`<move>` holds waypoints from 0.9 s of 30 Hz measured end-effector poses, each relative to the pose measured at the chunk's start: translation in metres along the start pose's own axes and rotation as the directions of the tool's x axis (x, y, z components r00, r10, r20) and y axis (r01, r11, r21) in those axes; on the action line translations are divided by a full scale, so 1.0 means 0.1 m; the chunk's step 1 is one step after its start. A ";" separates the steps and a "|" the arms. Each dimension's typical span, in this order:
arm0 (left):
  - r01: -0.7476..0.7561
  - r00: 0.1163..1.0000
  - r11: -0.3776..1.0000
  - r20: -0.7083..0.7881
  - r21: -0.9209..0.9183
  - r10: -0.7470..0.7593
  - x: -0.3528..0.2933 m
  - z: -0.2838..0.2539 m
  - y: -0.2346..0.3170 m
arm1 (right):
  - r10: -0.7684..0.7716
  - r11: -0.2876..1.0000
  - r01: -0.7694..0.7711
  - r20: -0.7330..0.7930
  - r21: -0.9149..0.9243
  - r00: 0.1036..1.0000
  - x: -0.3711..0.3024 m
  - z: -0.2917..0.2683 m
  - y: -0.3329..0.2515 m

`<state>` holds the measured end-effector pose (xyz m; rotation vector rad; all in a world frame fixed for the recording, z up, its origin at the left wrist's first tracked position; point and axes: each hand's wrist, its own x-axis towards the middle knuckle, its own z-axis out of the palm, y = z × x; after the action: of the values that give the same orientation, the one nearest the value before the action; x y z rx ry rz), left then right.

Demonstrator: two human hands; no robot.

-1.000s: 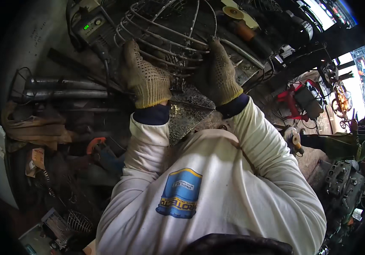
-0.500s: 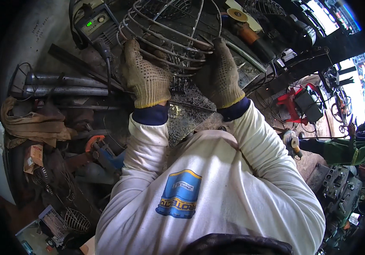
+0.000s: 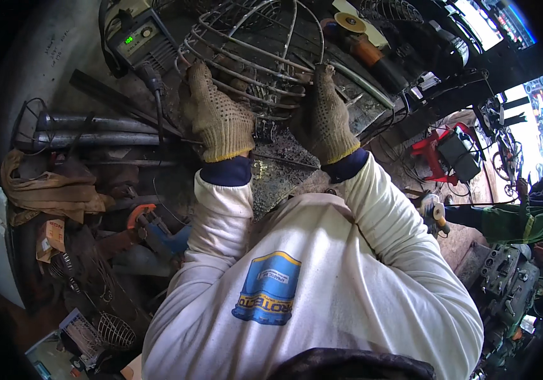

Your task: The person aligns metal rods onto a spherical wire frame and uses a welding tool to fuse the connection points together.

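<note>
A rounded cage of bent metal wire (image 3: 255, 77), with curved rings and ribs, is held between my two gloved hands at the top middle. My left hand (image 3: 219, 117), in a dotted knit work glove, is closed on the cage's left edge with the thumb pointing away from me. On the opposite edge my right hand (image 3: 331, 117), gloved alike, grips the wire near a rib's end. The fingers of both hands are partly hidden under the cage. Below it lies a dark metal work surface (image 3: 281, 152) scattered with grit.
At the upper left stands a welding machine (image 3: 138, 39) with a lit green display. An angle grinder (image 3: 366, 47) lies beyond my right hand. Metal pipes (image 3: 100, 128), a brown cloth (image 3: 50, 187) and a clamp-like blue tool (image 3: 164, 234) are at left. Another person's green-clothed leg (image 3: 518, 223) shows at right.
The wire cage has shifted and tilted slightly, and its right side has come a little to the left. My right hand has moved slightly left with it; both hands keep their grip.
</note>
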<state>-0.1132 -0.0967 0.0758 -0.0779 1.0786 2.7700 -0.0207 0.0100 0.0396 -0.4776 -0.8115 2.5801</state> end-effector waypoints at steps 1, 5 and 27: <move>0.002 1.000 1.000 0.028 -0.015 -0.002 0.01 -0.02 -0.01 | -0.011 1.000 0.009 -0.044 -0.029 0.999 -0.02 0.04 0.00; 0.000 1.000 0.998 0.022 0.060 -0.001 -0.06 0.06 0.00 | 0.036 0.999 -0.039 -0.080 -0.037 0.996 0.06 -0.14 0.00; 0.022 0.972 0.991 0.231 0.131 -0.052 0.33 -0.25 0.02 | -0.127 0.633 0.249 0.219 -0.733 0.967 0.16 -0.59 -0.48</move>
<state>-0.1466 -0.1107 0.0550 0.2358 1.1726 2.5883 0.0030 0.0813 0.0199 -0.3880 -1.9093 1.9802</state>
